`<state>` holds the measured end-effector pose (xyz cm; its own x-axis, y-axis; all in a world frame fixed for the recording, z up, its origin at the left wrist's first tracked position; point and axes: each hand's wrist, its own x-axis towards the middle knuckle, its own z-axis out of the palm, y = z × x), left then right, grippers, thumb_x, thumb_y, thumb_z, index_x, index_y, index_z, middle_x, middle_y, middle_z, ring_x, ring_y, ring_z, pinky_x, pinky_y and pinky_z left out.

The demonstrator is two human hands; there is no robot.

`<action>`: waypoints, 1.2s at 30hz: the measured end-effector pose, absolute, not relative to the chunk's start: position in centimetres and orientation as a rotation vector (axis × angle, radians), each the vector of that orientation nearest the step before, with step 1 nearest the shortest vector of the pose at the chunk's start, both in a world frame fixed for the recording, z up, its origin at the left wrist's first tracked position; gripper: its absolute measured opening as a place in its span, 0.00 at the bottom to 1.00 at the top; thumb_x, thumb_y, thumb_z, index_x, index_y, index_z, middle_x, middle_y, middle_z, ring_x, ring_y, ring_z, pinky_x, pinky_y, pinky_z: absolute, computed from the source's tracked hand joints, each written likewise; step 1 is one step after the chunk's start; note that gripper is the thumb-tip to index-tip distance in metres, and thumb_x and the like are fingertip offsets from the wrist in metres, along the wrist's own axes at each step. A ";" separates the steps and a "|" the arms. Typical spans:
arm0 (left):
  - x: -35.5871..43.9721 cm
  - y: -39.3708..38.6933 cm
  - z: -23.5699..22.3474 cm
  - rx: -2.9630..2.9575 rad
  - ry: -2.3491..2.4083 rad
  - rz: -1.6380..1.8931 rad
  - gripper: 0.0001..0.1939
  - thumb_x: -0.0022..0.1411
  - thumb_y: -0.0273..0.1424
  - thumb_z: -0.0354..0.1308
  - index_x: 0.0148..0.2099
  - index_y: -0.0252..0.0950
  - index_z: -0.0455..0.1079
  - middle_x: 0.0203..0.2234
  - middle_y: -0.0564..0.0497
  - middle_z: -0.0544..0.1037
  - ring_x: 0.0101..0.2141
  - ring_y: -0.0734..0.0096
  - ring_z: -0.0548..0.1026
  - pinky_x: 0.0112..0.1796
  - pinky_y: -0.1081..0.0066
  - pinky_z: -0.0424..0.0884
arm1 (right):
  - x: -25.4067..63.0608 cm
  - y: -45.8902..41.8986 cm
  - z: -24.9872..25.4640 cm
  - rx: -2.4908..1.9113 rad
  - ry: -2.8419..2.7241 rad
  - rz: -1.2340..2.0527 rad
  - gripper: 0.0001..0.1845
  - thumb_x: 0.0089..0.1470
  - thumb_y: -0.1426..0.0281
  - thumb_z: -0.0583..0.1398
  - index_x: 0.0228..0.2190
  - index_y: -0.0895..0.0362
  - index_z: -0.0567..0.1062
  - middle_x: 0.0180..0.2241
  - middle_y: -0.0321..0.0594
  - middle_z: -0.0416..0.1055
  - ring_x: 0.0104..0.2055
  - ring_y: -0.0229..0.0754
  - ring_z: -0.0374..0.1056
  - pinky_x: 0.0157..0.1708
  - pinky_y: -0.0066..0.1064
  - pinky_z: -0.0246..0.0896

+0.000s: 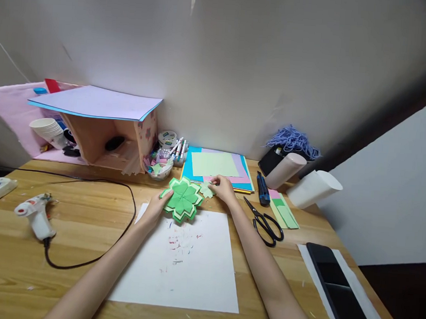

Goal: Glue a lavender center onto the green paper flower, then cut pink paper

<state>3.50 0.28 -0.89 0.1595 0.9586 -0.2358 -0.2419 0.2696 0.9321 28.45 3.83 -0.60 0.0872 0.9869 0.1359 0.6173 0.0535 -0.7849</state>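
Layered green paper flower [183,199], one: overlapping the far edge of the white sheet [201,265], the fingers of the left hand [156,207] grasping its left rim. Pale green paper cut-out [207,190], one: lying just right of the flower, beyond that same edge; the fingers of the right hand [224,189] are bending together at its upper right side, though whether they are gripping it cannot be told. White sheet, streaked with colour: lying on the wooden tabletop [84,228] between the forearms. Paper stack [214,164], multicoloured: lying near the tabletop's far edge. Scissors [259,214], black-handled: lying just beyond the sheet's far right corner, blades pointing toward the tabletop's far edge. Utility knife [263,188], blue and black: lying between stack and paper strips [284,210]. Phone [339,287]: resting near the tabletop's right edge. Glue gun [37,217], white: resting toward the left edge. Open-fronted box [146,135]: standing along the far edge, left part.
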 end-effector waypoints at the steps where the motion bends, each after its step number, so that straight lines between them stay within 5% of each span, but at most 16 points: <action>1: 3.5 0.2 -1.0 0.885 1.036 1.081 0.24 0.46 0.43 0.62 0.40 0.30 0.71 0.35 0.44 0.77 0.36 0.64 0.73 0.36 0.71 0.67 | 28.6 3.9 -0.5 -1.632 -1.610 0.680 0.04 0.40 0.72 0.61 0.24 0.56 0.69 0.28 0.42 0.71 0.33 0.43 0.65 0.34 0.34 0.57; 7: 3.3 -0.3 -1.3 0.896 0.982 1.151 0.23 0.47 0.43 0.62 0.41 0.31 0.71 0.36 0.44 0.76 0.37 0.63 0.73 0.38 0.70 0.66 | 30.6 3.9 1.9 -1.538 -1.574 0.842 0.09 0.40 0.67 0.61 0.23 0.59 0.68 0.25 0.39 0.70 0.28 0.39 0.66 0.29 0.30 0.61; 14: 3.5 -0.9 -1.1 0.951 1.006 1.082 0.21 0.49 0.43 0.60 0.39 0.30 0.72 0.35 0.43 0.77 0.35 0.63 0.73 0.37 0.69 0.66 | 29.1 0.9 7.3 -1.228 -1.465 1.153 0.20 0.39 0.63 0.64 0.35 0.58 0.69 0.28 0.38 0.71 0.31 0.39 0.68 0.32 0.30 0.63; 20: 3.4 -1.0 -0.9 0.973 0.975 1.045 0.18 0.51 0.42 0.59 0.37 0.32 0.72 0.31 0.48 0.77 0.31 0.67 0.72 0.33 0.72 0.65 | 23.2 -0.2 5.9 -1.230 -1.610 1.344 0.14 0.36 0.66 0.65 0.27 0.60 0.71 0.26 0.39 0.70 0.29 0.38 0.68 0.29 0.29 0.64; 36: 3.4 -1.1 -1.2 1.003 0.957 1.020 0.18 0.52 0.42 0.58 0.36 0.31 0.71 0.28 0.48 0.76 0.29 0.70 0.70 0.31 0.74 0.64 | 21.7 0.0 3.3 -1.334 -1.726 1.036 0.08 0.39 0.67 0.64 0.23 0.59 0.73 0.24 0.38 0.73 0.27 0.39 0.68 0.27 0.28 0.62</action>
<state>3.39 -1.08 -1.23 0.2409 0.9584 -0.1529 -0.2130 0.2059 0.9551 21.72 -0.02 3.35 -0.2143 0.9749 0.0605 0.4051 0.1451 -0.9027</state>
